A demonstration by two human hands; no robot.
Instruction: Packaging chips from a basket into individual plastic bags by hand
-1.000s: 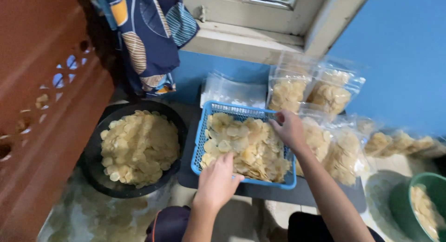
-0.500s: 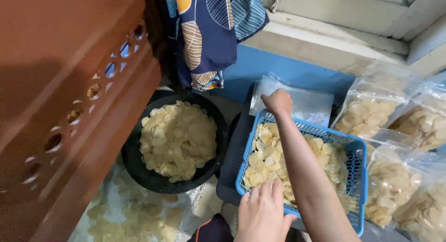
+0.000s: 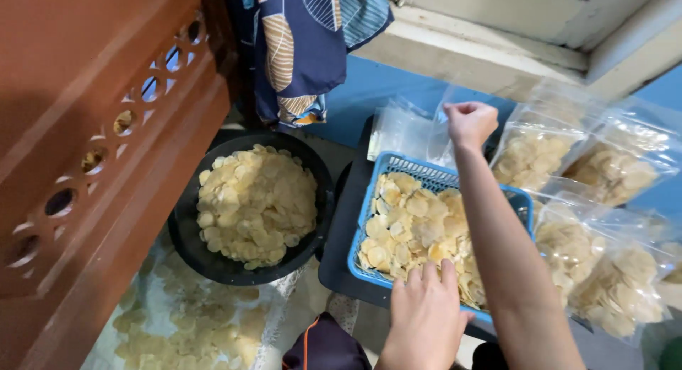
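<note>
Currently right hand (image 3: 470, 122) pinches a bag (image 3: 444, 139) clenched; left hand (image 3: 425, 314) rests loose on chips (image 3: 412, 224). Lift one bag only.

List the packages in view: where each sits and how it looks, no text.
Filled clear plastic bags: right of the blue basket, leaning stacked, holding pale round chips.
Empty clear bags: flat pile behind the basket, by the blue wall.
Clear bag: in the right hand grip, raised above the pile.
No labels, signs or screens seen.

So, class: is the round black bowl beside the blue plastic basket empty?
No: the round black bowl is heaped with pale, thin round chips, much like those filling the blue plastic basket next to it.
</note>
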